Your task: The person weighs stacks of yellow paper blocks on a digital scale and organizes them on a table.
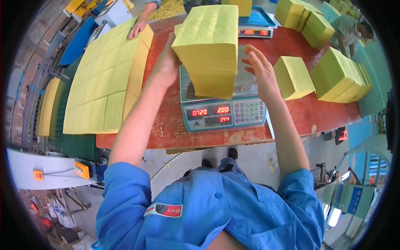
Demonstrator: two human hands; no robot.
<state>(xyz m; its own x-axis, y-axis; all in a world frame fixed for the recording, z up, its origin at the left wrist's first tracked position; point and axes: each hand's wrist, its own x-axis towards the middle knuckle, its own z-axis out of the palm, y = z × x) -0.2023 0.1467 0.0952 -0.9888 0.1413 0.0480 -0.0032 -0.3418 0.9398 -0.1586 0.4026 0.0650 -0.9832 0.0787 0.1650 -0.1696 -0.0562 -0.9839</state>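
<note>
A tall stack of yellow paper sheets (210,50) with a dimpled top stands on the electronic scale (225,114), whose red digits are lit. The stack leans slightly, wider at the top than at the base. Along its left side lies my left hand (167,62), fingers stretched away from me and partly hidden behind the stack; firm contact cannot be made out. To the right of the stack, my right hand (262,73) is raised open, palm toward the paper, fingers spread and apart from it. Its forearm passes by the scale's right edge.
Yellow paper blocks (100,79) are packed together at left, under another person's hand (137,28). More yellow stacks (293,77) stand on the red table (291,121) at right. A second scale (256,31) with a blue tray sits behind. Another person (350,31) bends at far right.
</note>
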